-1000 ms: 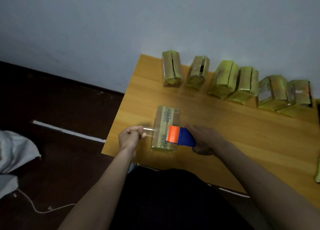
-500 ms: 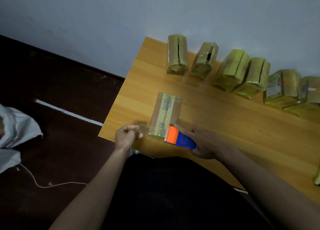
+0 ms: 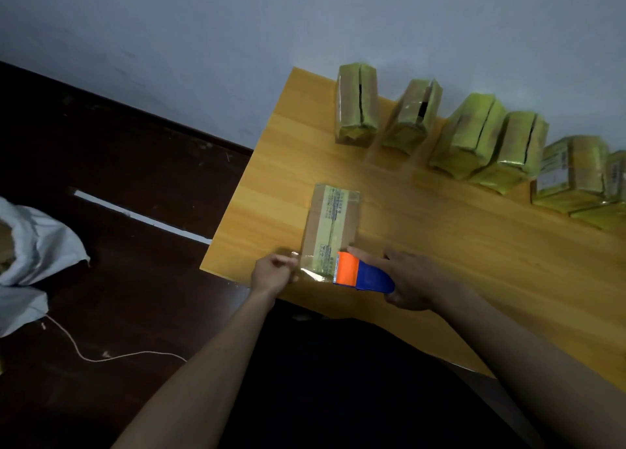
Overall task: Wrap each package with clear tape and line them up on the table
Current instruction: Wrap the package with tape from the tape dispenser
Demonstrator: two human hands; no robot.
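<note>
Two hands work on one package (image 3: 332,226): the left hand (image 3: 272,274) pinches the clear tape (image 3: 313,269) end at 9 o'clock, the right hand (image 3: 415,279) grips the dispenser (image 3: 362,274). Keep the tape tight and flat, I think.

rightmost package (image 3: 617,177) cropped, label print unreadable

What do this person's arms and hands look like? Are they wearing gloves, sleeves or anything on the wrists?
Both the left hand and the right hand are bare, with no gloves. No rings, watch or wristband show. Both forearms are bare as far as the picture's lower edge, so no sleeves are in view. Dark clothing covers the person's lap between the arms.
</note>
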